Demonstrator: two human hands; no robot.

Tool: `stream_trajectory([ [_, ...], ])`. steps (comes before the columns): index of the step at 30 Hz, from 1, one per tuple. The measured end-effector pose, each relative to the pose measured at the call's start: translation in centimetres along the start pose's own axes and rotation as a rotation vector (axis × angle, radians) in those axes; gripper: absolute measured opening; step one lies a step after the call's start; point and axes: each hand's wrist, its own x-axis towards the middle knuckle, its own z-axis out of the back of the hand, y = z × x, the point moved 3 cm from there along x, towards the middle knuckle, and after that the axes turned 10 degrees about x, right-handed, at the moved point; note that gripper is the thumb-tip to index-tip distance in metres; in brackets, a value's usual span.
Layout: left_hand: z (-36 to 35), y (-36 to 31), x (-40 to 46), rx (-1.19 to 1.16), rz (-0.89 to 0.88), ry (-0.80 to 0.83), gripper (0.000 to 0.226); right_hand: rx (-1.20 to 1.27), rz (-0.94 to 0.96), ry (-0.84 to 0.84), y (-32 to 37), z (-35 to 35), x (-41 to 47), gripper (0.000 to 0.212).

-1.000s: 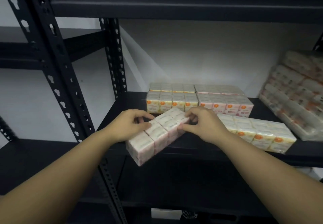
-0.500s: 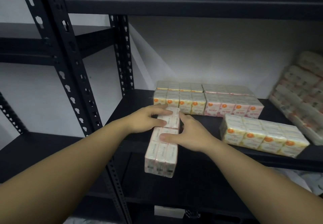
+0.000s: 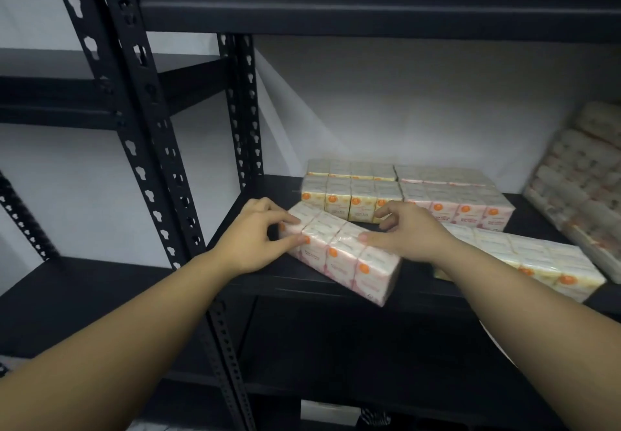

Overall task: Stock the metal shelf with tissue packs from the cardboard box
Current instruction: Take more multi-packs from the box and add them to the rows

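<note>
Since half a second ago the tissue pack has swung from pointing end-on out over the shelf's front edge to lying nearly crosswise, its orange-dotted face turned toward the person and its right end still overhanging that front edge. The left hand pinches the pack's left end, thumb on the front face and fingers curled over the top. The pack itself rests on the metal shelf near its front left corner, just in front of the yellow row stacked toward the back. The right hand lies spread across the pack's top right part, thumb pressing the upper front edge. The bundle looks light and soft, several small packets wrapped in slick film, so it would likely bend or slip if gripped at one end only; holding both ends and sliding it flat seems safest. Further right, another pack lies along the front edge.
</note>
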Motion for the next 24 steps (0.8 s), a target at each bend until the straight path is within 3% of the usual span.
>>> stream_trajectory([
  [7,-0.3,-2.4,1.4,0.163,-0.1,-0.042,0.057,-0.147,0.066,-0.125,0.1,0.5,0.2,0.061],
  [11,-1.9,-4.6,3.2,0.235,-0.259,0.184,0.087,-0.078,0.085,-0.158,-1.6,1.4,-0.1,0.054],
  [15,-3.5,-4.6,4.1,0.273,-0.252,0.27,0.087,-0.113,0.135,-0.157,-4.2,4.1,-1.1,0.048],
  [18,-3.7,-4.6,4.2,0.291,-0.231,0.207,0.089,-0.206,0.195,-0.166,-6.3,6.5,-2.6,0.063],
  [21,-4.0,-5.0,4.3,0.334,-0.196,0.159,0.091,-0.357,0.084,-0.163,-9.1,8.8,-3.6,0.095],
  [24,-4.6,-5.7,4.7,0.378,-0.142,0.119,0.093,-0.482,-0.003,-0.115,-11.4,10.1,-4.4,0.105],
])
